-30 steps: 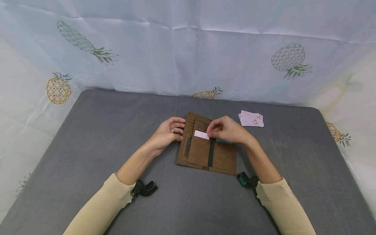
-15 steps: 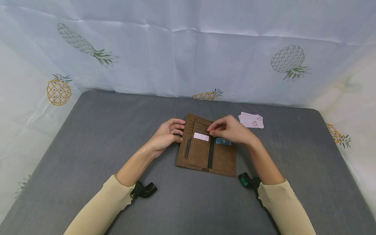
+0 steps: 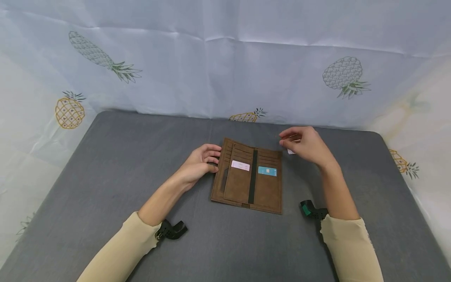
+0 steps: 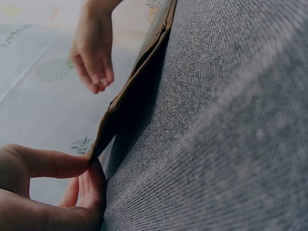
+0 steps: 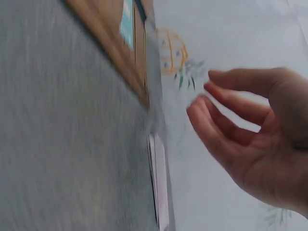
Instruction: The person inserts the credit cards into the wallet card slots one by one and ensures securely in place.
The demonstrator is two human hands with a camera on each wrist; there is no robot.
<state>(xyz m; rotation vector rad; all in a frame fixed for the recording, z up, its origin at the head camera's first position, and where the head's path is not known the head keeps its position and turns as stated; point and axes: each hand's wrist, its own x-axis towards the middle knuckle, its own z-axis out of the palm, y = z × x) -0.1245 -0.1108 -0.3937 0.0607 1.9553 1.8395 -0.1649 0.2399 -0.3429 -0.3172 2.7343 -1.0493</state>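
A brown wallet (image 3: pixel 239 188) lies opened out on the grey table, its left edge lifted a little. My left hand (image 3: pixel 198 162) pinches that edge between thumb and fingers, as the left wrist view shows up close. In the wallet's left half a pink card (image 3: pixel 240 165) pokes out of a slot; in the right half a blue card (image 3: pixel 267 171) does the same. My right hand (image 3: pixel 310 147) hovers right of the wallet with loosely bent fingers, nothing between them in the right wrist view. Under it, mostly hidden, is a stack of pink cards (image 5: pixel 160 180).
A grey cloth covers the table (image 3: pixel 141 141). Behind it hangs a white curtain (image 3: pixel 176 70) with pineapple prints, meeting the table's back edge. Black wrist cameras (image 3: pixel 171 230) are strapped at both sleeves.
My right hand has let go of the pink card, now seated in its slot, and moved right and back over the card stack. The left hand keeps its place at the wallet.
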